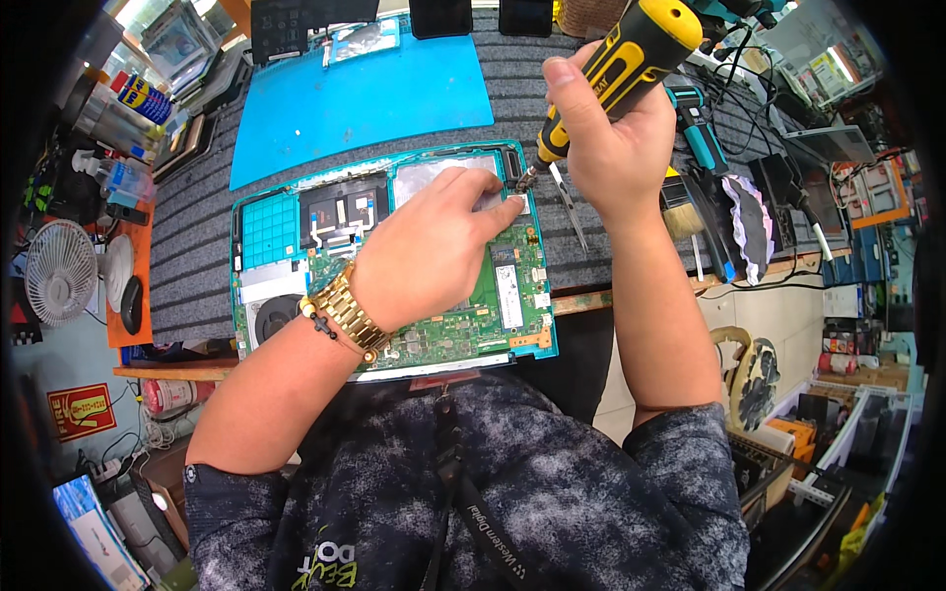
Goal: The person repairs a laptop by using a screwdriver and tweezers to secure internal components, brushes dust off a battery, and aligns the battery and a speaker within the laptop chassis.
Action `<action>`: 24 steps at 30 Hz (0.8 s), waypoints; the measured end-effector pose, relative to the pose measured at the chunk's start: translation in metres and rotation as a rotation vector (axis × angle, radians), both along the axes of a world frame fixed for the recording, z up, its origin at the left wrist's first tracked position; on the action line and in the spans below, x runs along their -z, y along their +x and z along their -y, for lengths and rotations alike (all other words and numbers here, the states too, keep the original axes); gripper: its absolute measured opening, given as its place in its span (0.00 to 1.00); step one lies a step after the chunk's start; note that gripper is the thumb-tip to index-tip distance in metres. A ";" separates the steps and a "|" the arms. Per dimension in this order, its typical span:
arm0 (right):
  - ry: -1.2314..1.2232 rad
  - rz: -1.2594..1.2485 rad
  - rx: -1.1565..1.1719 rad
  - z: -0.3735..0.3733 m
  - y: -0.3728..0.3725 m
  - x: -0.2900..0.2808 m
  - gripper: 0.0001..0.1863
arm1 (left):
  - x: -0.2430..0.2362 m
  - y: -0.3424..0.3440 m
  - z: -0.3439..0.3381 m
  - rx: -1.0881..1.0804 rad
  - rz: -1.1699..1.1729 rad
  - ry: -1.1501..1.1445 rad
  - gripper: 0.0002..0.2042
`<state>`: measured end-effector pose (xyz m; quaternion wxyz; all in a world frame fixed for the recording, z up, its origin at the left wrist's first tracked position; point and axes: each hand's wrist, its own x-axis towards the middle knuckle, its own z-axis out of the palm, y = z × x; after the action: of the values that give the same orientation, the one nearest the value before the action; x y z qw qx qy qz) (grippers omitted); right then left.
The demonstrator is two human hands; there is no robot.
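Observation:
An opened laptop chassis (264, 225) in teal, with a green circuit board (453, 335), a fan and ribbon cables, lies before me. My left hand (424, 246), wearing a gold watch, bends its fingers over the upper-right corner, pinching or pressing a small part I cannot make out. My right hand (621, 153) grips a yellow-and-black screwdriver (670, 34), upright and slightly tilted; its tip is just beside my left fingertips at that corner. Thin metal tweezers (572, 212) lie right of the chassis.
A blue mat (355, 98) spreads behind the chassis on the grey ribbed bench cover (187, 276). To the right lie a teal power tool (700, 138), a brush (678, 212), a crumpled wrapped item (744, 222) and cables. White fans (61, 266) and spray cans (143, 98) stand left.

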<state>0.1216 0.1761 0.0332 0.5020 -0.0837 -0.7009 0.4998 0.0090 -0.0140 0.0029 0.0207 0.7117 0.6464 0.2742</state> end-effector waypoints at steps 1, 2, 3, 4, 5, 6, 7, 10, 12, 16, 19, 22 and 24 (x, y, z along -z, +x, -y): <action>0.006 0.001 -0.005 0.000 -0.001 0.000 0.08 | 0.000 0.000 0.000 -0.003 -0.002 0.003 0.23; 0.012 0.002 -0.010 0.001 -0.001 0.000 0.08 | 0.000 0.000 0.000 -0.004 -0.002 0.002 0.23; 0.011 0.004 -0.010 0.000 -0.002 0.001 0.08 | 0.000 0.001 0.000 -0.003 -0.003 0.007 0.23; 0.010 -0.007 -0.007 -0.001 -0.002 0.003 0.08 | 0.000 0.001 0.000 -0.002 -0.005 0.013 0.23; 0.008 -0.017 -0.004 -0.002 -0.002 0.004 0.08 | 0.000 0.001 -0.001 -0.003 -0.004 0.012 0.23; 0.006 -0.015 -0.006 -0.002 -0.002 0.004 0.08 | 0.001 0.001 -0.001 -0.003 -0.003 0.012 0.23; 0.005 -0.004 -0.005 -0.001 -0.001 0.004 0.08 | 0.001 0.001 -0.001 -0.003 -0.002 0.012 0.22; 0.003 0.015 -0.010 0.001 0.000 0.003 0.07 | 0.000 0.001 0.001 -0.007 0.004 0.003 0.22; 0.003 0.024 -0.014 0.001 0.000 0.003 0.07 | 0.001 0.001 0.000 -0.010 0.005 0.008 0.22; 0.036 0.015 -0.124 0.005 0.001 -0.001 0.06 | 0.003 0.001 0.001 -0.018 0.009 0.002 0.22; 0.077 0.046 -0.144 0.009 -0.004 0.000 0.06 | 0.001 0.001 0.000 -0.019 0.008 -0.019 0.22; 0.084 0.071 -0.153 0.011 -0.008 0.000 0.06 | 0.004 0.000 0.002 -0.020 -0.039 -0.007 0.23; 0.107 0.072 -0.159 0.008 -0.011 0.002 0.06 | 0.006 0.000 0.001 -0.018 -0.035 0.000 0.23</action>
<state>0.1107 0.1678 0.0313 0.4389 -0.0188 -0.7485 0.4967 0.0088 -0.0154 -0.0027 0.0071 0.7106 0.6531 0.2618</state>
